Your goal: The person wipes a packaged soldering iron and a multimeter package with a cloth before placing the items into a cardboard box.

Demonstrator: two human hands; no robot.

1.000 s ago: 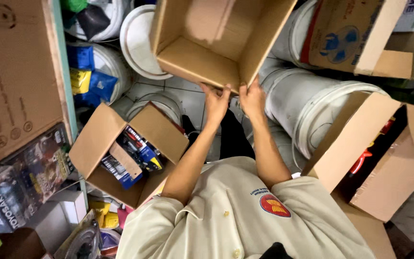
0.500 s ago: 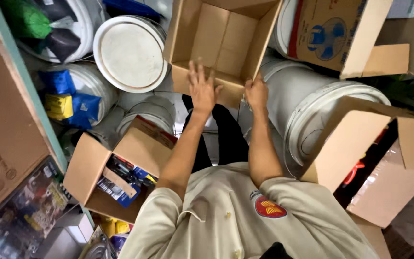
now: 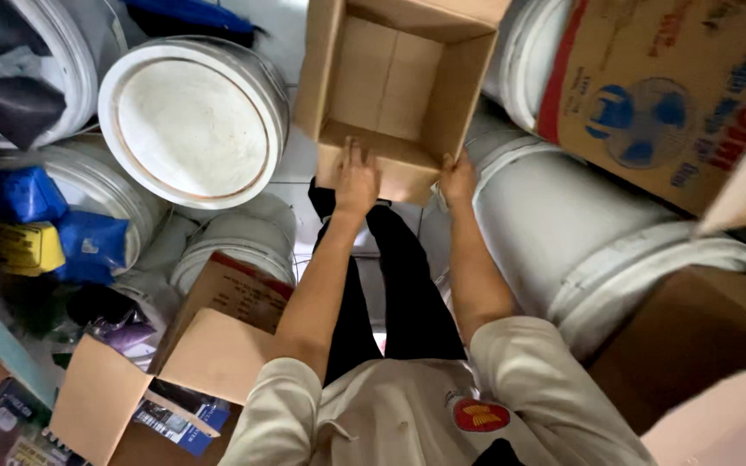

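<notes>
Both hands on empty cardboard box (image 3: pixel 399 95): left hand (image 3: pixel 356 179) flat on near flap, fingers spread; right hand (image 3: pixel 458 179) grasping corner. White bucket lid (image 3: pixel 187 121) beside.

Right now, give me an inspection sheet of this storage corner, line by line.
Surface: pale tiled floor, mostly covered.
Job's things: empty open cardboard box, tilted, opening toward the camera.
Clutter: white lidded bucket; large white drum on its side; open carton of packaged goods; blue and yellow bags; printed fan carton.
Hands: left hand flat on the box's near flap; right hand gripping its near right corner.
Cables: nothing seen.
Surroundings: cramped, containers on every side.
</notes>
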